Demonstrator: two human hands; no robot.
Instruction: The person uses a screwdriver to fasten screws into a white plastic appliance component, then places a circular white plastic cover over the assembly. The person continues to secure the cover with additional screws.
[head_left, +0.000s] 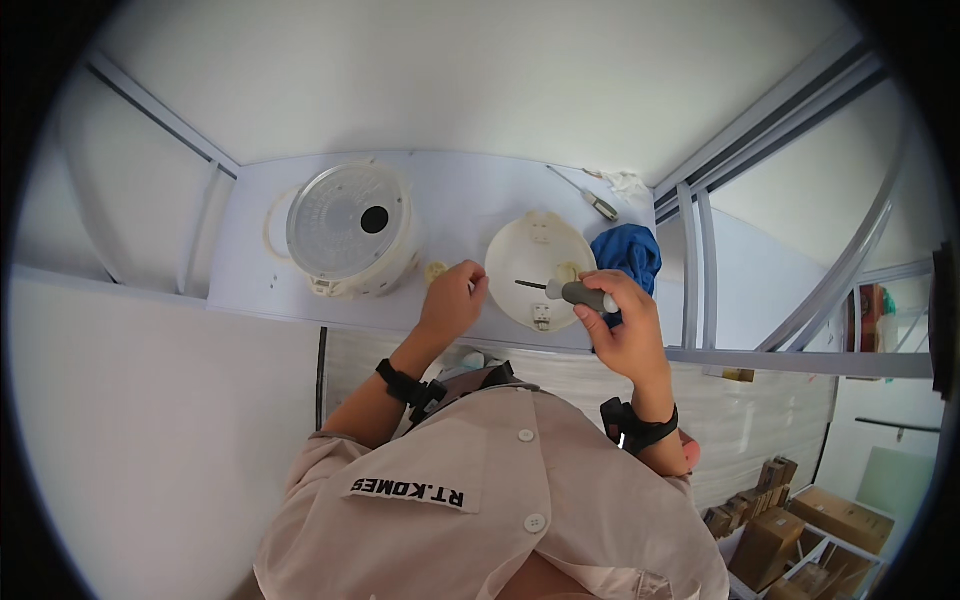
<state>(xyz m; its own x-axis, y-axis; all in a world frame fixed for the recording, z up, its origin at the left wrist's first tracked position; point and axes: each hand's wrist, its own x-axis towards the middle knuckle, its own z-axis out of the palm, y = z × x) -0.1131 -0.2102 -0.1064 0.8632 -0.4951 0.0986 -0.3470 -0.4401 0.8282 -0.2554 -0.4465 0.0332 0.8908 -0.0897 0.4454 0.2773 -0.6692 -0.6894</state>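
Observation:
In my right hand (628,325) is a screwdriver (582,294) with a grey handle, its dark shaft pointing left over a round white plastic shell (508,265). The shell lies hollow side up on the table and has small fittings at its far and near edges. My left hand (456,298) is at the shell's left side, fingers curled together; anything between them is too small or hidden to name. Beside that hand lies a small round yellowish part (435,270). Farther left stands a white pot-shaped appliance (350,230) with a side handle and a dark round spot on its top face.
A second screwdriver (601,206) lies at the table's far right near crumpled clear plastic (630,184). Blue cloth (625,248) is bunched right of the shell. Metal frame bars (690,265) border the table (455,180) on the right. Cardboard boxes (770,545) sit low at the right.

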